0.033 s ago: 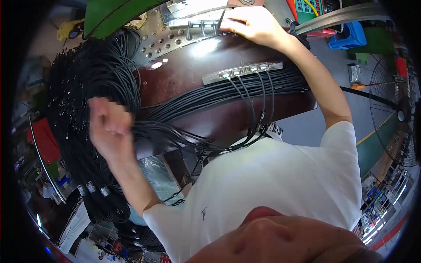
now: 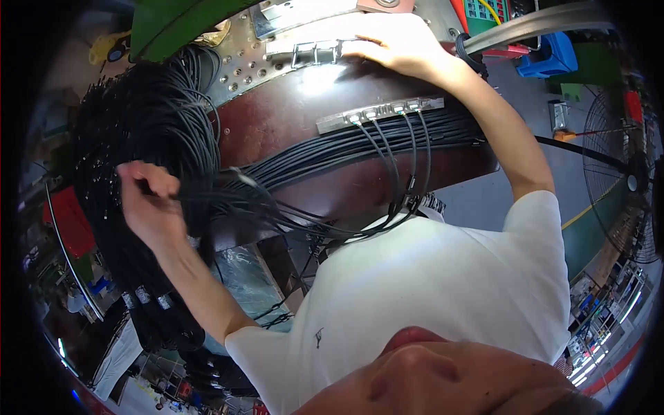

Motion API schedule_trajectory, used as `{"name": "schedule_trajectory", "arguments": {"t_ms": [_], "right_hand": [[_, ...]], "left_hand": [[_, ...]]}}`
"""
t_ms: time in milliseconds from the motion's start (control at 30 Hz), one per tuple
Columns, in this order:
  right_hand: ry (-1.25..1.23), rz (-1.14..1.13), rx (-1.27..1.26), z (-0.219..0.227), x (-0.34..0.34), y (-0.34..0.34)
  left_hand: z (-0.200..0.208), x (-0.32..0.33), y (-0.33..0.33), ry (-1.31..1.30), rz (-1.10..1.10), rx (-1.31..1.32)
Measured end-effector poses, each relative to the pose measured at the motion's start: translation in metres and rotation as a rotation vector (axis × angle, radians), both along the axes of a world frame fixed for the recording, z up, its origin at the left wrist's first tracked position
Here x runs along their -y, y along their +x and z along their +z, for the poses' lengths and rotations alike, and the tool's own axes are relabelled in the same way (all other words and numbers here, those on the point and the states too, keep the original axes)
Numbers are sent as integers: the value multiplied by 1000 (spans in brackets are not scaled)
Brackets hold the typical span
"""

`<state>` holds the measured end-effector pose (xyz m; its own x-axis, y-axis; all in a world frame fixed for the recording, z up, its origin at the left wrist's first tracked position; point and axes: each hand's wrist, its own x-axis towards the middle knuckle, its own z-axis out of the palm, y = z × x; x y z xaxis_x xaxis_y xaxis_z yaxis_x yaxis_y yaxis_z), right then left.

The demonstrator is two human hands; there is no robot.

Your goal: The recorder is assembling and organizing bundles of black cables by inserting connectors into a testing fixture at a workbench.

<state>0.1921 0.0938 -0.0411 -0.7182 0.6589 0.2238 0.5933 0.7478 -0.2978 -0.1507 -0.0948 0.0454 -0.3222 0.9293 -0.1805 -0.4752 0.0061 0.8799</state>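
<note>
My left hand (image 2: pixel 151 197) is at the left beside a large hanging bundle of black cables (image 2: pixel 145 111). Its fingers are curled around black cables (image 2: pixel 207 197) that trail right across the table edge; motion blurs them. At the far edge of the table, my right hand (image 2: pixel 398 45) has its thumb and fingers around the right end of a metal bar fixture (image 2: pixel 304 54) with small clips. A second metal connector strip (image 2: pixel 380 116) lies nearer to me, with several plugged cable ends (image 2: pixel 399 109) whose black leads run down toward my shirt.
More black cables (image 2: pixel 311 152) lie lengthwise over the dark red tabletop (image 2: pixel 277 114). A perforated metal plate (image 2: pixel 242 72) and a green machine part (image 2: pixel 173 24) border the far side. To the right are a blue stool (image 2: pixel 550 55) and a fan (image 2: pixel 615 166).
My left hand has moved slightly left and down, with cables now showing blurred beside it. The fixture under my right hand has shifted and turned slightly; the nearer strip has barely moved.
</note>
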Motion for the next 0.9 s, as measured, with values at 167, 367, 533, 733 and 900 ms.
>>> {"name": "schedule_trajectory", "arguments": {"t_ms": [167,367,533,733,900], "right_hand": [[151,3,-244,3,38,-4],[-136,47,-250,-4,95,26],[11,-16,-398,28,53,10],[-228,257,-150,-2,39,20],[-180,222,-143,3,77,25]], "left_hand": [[5,32,-84,-589,-36,-706],[-67,0,119,-488,-832,-189],[-88,6,201,-326,-839,233],[-74,-10,182,-441,-826,363],[-78,10,189,-507,-855,279]]}}
